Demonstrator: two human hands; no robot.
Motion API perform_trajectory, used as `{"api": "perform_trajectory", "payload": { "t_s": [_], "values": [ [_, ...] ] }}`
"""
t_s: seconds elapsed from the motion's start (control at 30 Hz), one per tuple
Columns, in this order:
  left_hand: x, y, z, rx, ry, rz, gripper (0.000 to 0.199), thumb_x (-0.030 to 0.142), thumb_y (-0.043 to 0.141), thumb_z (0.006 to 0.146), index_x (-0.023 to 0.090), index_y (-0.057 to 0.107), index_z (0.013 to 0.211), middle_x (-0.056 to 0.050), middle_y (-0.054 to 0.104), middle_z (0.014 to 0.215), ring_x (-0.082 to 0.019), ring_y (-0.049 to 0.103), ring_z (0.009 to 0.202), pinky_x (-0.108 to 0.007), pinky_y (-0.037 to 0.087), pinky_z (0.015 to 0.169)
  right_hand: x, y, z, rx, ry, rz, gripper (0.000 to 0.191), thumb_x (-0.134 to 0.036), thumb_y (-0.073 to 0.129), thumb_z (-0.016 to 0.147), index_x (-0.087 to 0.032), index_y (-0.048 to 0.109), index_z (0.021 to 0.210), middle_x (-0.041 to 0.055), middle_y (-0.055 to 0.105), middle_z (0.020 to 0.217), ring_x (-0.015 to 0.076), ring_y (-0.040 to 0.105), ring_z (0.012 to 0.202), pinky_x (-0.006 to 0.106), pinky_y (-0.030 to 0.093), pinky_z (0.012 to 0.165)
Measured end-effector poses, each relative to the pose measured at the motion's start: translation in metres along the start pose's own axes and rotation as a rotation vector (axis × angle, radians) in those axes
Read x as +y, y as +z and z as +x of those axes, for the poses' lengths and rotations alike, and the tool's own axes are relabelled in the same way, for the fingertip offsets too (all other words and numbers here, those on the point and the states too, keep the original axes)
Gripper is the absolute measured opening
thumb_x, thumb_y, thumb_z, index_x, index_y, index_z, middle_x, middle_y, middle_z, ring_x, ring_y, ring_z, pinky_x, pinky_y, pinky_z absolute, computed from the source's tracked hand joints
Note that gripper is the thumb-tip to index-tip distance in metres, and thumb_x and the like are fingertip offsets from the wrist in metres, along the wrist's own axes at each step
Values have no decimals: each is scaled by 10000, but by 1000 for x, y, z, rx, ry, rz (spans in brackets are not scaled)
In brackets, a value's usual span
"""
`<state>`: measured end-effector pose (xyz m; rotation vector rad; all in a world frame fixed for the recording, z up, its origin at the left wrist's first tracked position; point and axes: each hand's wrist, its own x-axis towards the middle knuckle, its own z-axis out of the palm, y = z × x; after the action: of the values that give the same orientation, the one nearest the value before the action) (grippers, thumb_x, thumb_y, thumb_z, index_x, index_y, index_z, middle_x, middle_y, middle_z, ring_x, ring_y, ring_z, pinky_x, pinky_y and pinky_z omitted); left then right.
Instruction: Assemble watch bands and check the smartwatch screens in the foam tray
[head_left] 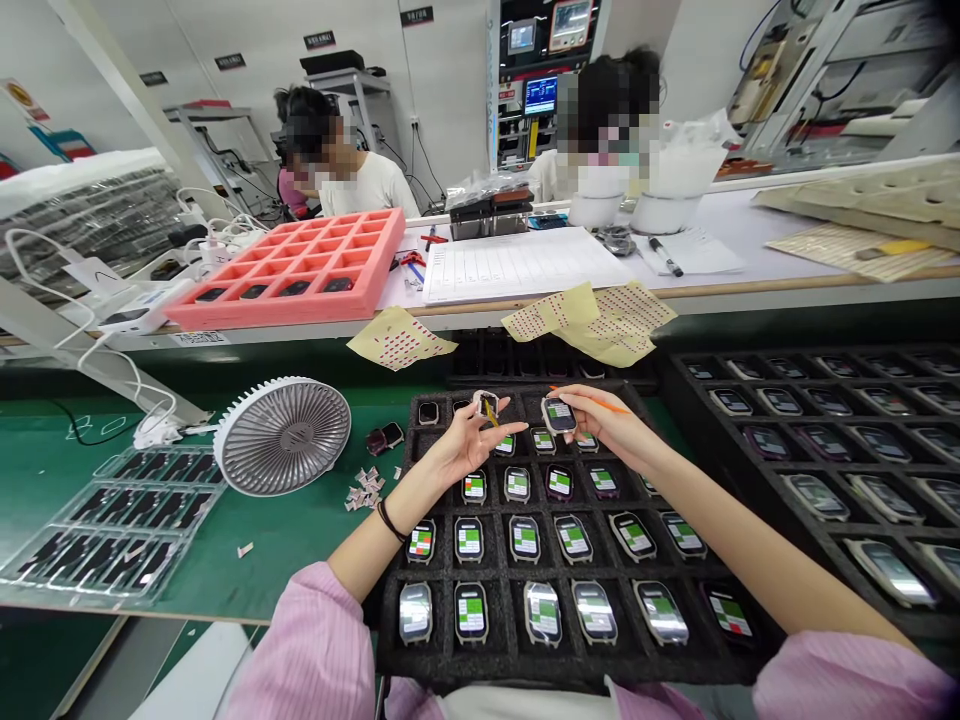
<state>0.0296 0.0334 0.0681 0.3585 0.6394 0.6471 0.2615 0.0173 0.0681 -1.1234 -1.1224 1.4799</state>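
Observation:
My left hand [466, 441] holds up a small watch [484, 402] by its edges; a thin yellow piece lies across it, too small to name. In my right hand [609, 425] is a smartwatch [558, 415] without a strap, its screen facing me. A thin orange stick [609, 402] also rests between the fingers of that hand. Both hands are above the far rows of a black foam tray [501, 612]. Its compartments hold several strapless smartwatches [524, 539], most with green-and-white screens, some with red blocks.
A second foam tray [761, 480] of watches is at the right. To the left stand a fan [289, 437], loose small pieces [365, 488] and a clear blister tray [112, 530]. A raised shelf carries a pink foam tray [367, 275] and paper sheets [517, 262]. Two people sit beyond.

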Motion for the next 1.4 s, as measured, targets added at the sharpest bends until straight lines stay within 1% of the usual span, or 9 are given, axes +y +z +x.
{"api": "perform_trajectory", "payload": {
  "t_s": [0.13, 0.23, 0.3, 0.43, 0.6, 0.77, 1.13, 1.3, 1.4],
  "values": [
    [-2, 2, -6, 85, 39, 75, 393, 174, 465, 918, 136, 547, 1300, -111, 685, 942, -52, 637, 583, -63, 407, 400, 2, -2, -2, -7, 7, -14, 289, -404, 680, 756, -181, 658, 939, 7, 654, 653, 126, 603, 510, 237, 383, 437],
    [-3, 0, -7, 61, 143, 237, 534, 41, 606, 783, 194, 555, 1292, -44, 667, 894, -76, 661, 682, -82, 441, 462, 1, 0, -6, -27, 0, -42, 282, -397, 663, 779, -185, 651, 965, 8, 650, 677, 127, 611, 530, 234, 380, 437],
    [-4, -1, -8, 48, 188, 367, 620, 20, 666, 723, 224, 548, 1296, -25, 655, 895, -98, 664, 726, -124, 490, 533, 0, 3, -11, -54, -12, -77, 297, -395, 665, 782, -185, 644, 991, 18, 651, 729, 139, 629, 571, 239, 394, 444],
    [-6, 1, -8, 58, 199, 493, 491, 194, 671, 792, 202, 565, 1271, -49, 642, 924, -109, 642, 711, -198, 529, 582, -1, 9, -18, -135, -56, -141, 370, -391, 688, 767, -185, 612, 1065, 34, 658, 814, 166, 657, 651, 255, 436, 476],
    [-10, 4, -9, 80, 286, 665, 470, 282, 675, 798, 204, 585, 1252, -56, 636, 940, -82, 596, 647, -155, 472, 496, 2, 13, -21, -165, -62, -160, 365, -385, 671, 789, -187, 592, 1086, 34, 668, 828, 163, 657, 652, 254, 434, 483],
    [-12, 5, -11, 147, 373, 752, 452, 436, 554, 865, 180, 606, 1235, -50, 623, 826, -85, 569, 592, -128, 368, 379, 3, 15, -24, -196, -52, -181, 357, -380, 666, 799, -196, 588, 1095, 28, 664, 788, 166, 646, 648, 268, 435, 507],
    [-13, 7, -14, 168, 428, 870, 453, 371, 616, 822, 197, 604, 1241, -40, 626, 862, -67, 546, 580, -124, 364, 386, 6, 16, -24, -207, -79, -214, 338, -389, 624, 838, -195, 575, 1110, 33, 667, 809, 157, 653, 652, 249, 427, 501],
    [-13, 8, -14, 159, 401, 844, 447, 416, 545, 861, 195, 607, 1245, -43, 618, 830, -78, 559, 588, -119, 353, 370, 3, 20, -26, -185, -85, -198, 356, -411, 659, 804, -189, 586, 1072, 34, 672, 809, 156, 648, 618, 248, 415, 465],
    [-14, 9, -15, 140, 398, 826, 449, 401, 578, 841, 204, 608, 1244, -42, 624, 842, -80, 571, 599, -114, 361, 379, 2, 20, -26, -166, -92, -195, 356, -417, 672, 792, -192, 595, 1057, 31, 674, 807, 152, 646, 604, 245, 409, 453]
  ]
}}
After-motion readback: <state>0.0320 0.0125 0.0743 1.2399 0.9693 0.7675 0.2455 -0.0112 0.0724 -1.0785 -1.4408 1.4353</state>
